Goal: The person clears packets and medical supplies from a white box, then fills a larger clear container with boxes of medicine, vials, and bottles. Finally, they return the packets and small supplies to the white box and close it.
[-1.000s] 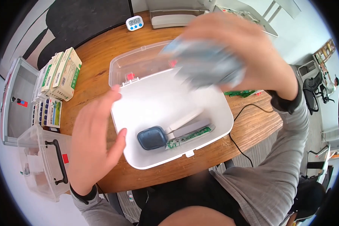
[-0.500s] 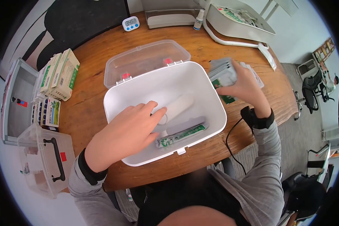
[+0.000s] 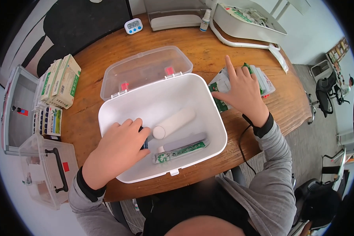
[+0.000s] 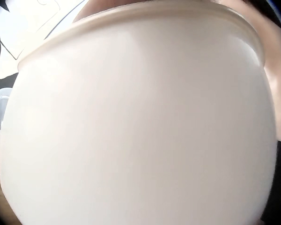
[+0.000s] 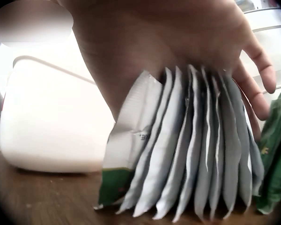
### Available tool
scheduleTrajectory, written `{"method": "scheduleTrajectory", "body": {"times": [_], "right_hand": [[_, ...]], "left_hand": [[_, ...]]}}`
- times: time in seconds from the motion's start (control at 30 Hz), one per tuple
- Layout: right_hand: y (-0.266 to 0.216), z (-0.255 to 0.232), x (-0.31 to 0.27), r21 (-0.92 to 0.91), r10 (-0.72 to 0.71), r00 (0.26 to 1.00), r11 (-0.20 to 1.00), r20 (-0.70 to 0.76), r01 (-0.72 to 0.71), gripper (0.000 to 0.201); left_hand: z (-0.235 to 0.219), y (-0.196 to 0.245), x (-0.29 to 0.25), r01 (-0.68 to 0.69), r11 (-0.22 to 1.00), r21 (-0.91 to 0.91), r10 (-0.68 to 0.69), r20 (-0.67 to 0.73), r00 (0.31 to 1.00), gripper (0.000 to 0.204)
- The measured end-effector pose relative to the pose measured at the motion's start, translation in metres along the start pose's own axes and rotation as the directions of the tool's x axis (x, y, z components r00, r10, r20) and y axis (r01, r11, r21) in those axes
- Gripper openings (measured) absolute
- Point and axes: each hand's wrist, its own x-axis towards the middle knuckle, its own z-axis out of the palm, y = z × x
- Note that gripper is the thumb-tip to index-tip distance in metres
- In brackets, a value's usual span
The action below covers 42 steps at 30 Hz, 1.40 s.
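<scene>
In the head view my left hand (image 3: pixel 120 147) reaches into the white box (image 3: pixel 165 88), its fingers and thumb gripping a dark blue case (image 3: pixel 144 142) mostly hidden under them. Beside it in the box lie a white cylinder (image 3: pixel 175 122), a slim grey piece (image 3: pixel 185 142) and a green-and-white tube (image 3: pixel 180 152). To the right of the box, my right hand (image 3: pixel 244 92) rests over a row of silver-and-green sachets (image 3: pixel 223 82), index finger and thumb spread wide. The right wrist view shows the sachets (image 5: pixel 192 145) standing on edge side by side beneath the palm.
The box's clear lid (image 3: pixel 145 69) lies folded back behind it. More packets (image 3: pixel 267 84) lie right of the right hand. Cartons (image 3: pixel 65 80) and a clear case with a black handle (image 3: pixel 47 169) stand left. A timer (image 3: pixel 133 26) and small bottle (image 3: pixel 205 20) stand at the back.
The right hand has carried the sachets from above the box to the table on the right, and its fingers have spread. The left hand has moved into the box, onto the dark blue case.
</scene>
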Motion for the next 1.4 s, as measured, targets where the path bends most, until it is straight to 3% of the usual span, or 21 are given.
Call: {"method": "scheduleTrajectory", "body": {"times": [0.1,0.17,0.27,0.37,0.4,0.47,0.5,0.57,0.63,0.7,0.77,0.8,0.87,1.0,1.1,1.17,1.2,1.27,1.3,1.37,1.4], "right_hand": [[0.005,0.007,0.001,0.032,-0.057,0.996,0.998,-0.066,0.059,0.102],[0.009,0.015,0.003,-0.007,-0.267,0.923,0.961,-0.275,0.276,0.088],[0.014,0.019,0.003,0.042,-0.236,0.959,0.968,-0.159,0.246,0.077],[0.016,0.023,0.003,-0.037,-0.289,0.923,0.957,-0.253,0.289,0.066],[0.016,0.018,0.004,-0.033,-0.296,0.922,0.954,-0.249,0.298,0.066],[0.012,-0.009,0.010,0.029,-0.301,0.867,0.940,-0.398,0.340,0.060],[0.004,-0.035,0.013,0.173,-0.318,0.832,0.885,-0.456,0.433,0.054],[-0.012,-0.072,0.009,0.276,-0.445,0.757,0.743,-0.478,0.610,0.051],[-0.035,-0.092,0.004,0.337,-0.709,0.636,0.545,-0.305,0.768,0.052],[-0.066,-0.089,0.001,0.339,-0.833,0.511,0.428,-0.212,0.838,0.037],[-0.079,-0.070,0.002,0.364,-0.924,0.378,0.374,0.065,0.853,0.061],[-0.084,-0.060,0.002,0.360,-0.923,0.379,0.375,0.062,0.854,0.061],[-0.090,-0.044,0.002,0.232,-0.917,0.331,0.380,0.224,0.895,0.071],[-0.099,-0.034,0.004,0.327,-0.893,0.336,0.427,0.300,0.843,0.074],[-0.102,-0.025,-0.002,0.297,-0.878,0.392,0.466,0.275,0.834,0.057],[-0.100,-0.022,-0.004,0.414,-0.890,0.381,0.454,0.249,0.789,0.037],[-0.100,-0.020,-0.004,0.412,-0.888,0.387,0.458,0.249,0.788,0.037],[-0.102,-0.024,-0.004,0.383,-0.894,0.444,0.430,0.056,0.817,0.026],[-0.100,-0.027,-0.003,0.381,-0.892,0.449,0.435,0.055,0.816,0.026],[-0.096,-0.059,0.002,0.330,-0.787,0.611,0.601,0.085,0.728,0.026],[-0.087,-0.075,0.005,0.385,-0.752,0.659,0.597,-0.038,0.704,0.029]], "left_hand": [[0.003,-0.001,-0.003,0.016,1.000,0.024,-0.017,0.006,1.000,0.044],[0.007,-0.003,-0.003,-0.055,0.998,0.033,0.058,-0.122,0.991,0.031],[0.002,-0.001,-0.002,0.007,1.000,0.016,-0.007,-0.002,1.000,0.044],[0.004,-0.001,-0.003,-0.009,1.000,0.006,0.010,-0.031,0.999,0.043],[0.005,-0.001,-0.003,-0.001,1.000,-0.001,0.001,-0.028,1.000,0.043],[0.005,-0.002,-0.002,0.000,1.000,-0.010,0.000,-0.021,1.000,0.041],[0.005,-0.002,-0.002,0.016,1.000,-0.021,-0.016,-0.017,1.000,0.041],[0.003,0.000,-0.001,-0.001,1.000,-0.031,-0.001,-0.040,0.999,0.042],[0.006,-0.001,-0.001,-0.020,0.998,-0.053,0.015,-0.089,0.996,0.042],[0.005,-0.002,0.000,-0.043,0.997,-0.068,0.032,-0.144,0.989,0.042],[0.001,-0.002,0.000,-0.045,0.994,-0.104,0.037,-0.085,0.996,0.041],[-0.001,-0.001,-0.001,-0.045,0.994,-0.100,0.036,-0.087,0.996,0.041],[-0.004,-0.001,-0.002,-0.054,0.994,-0.096,0.049,-0.050,0.998,0.037],[-0.005,0.002,-0.004,-0.092,0.994,-0.065,0.082,-0.146,0.986,0.035],[-0.010,0.006,-0.008,-0.151,0.987,-0.046,0.138,-0.215,0.967,0.033],[-0.013,0.011,-0.014,-0.160,0.983,-0.086,0.132,-0.273,0.953,0.029],[-0.015,0.012,-0.017,-0.165,0.983,-0.082,0.137,-0.274,0.952,0.029],[-0.018,0.015,-0.024,-0.129,0.983,-0.134,0.071,-0.369,0.927,0.028],[-0.019,0.016,-0.027,-0.132,0.983,-0.129,0.076,-0.369,0.926,0.028],[-0.020,0.016,-0.035,-0.142,0.978,-0.155,0.037,-0.537,0.843,0.030],[-0.020,0.015,-0.038,-0.145,0.978,-0.152,0.042,-0.537,0.843,0.030]]}}
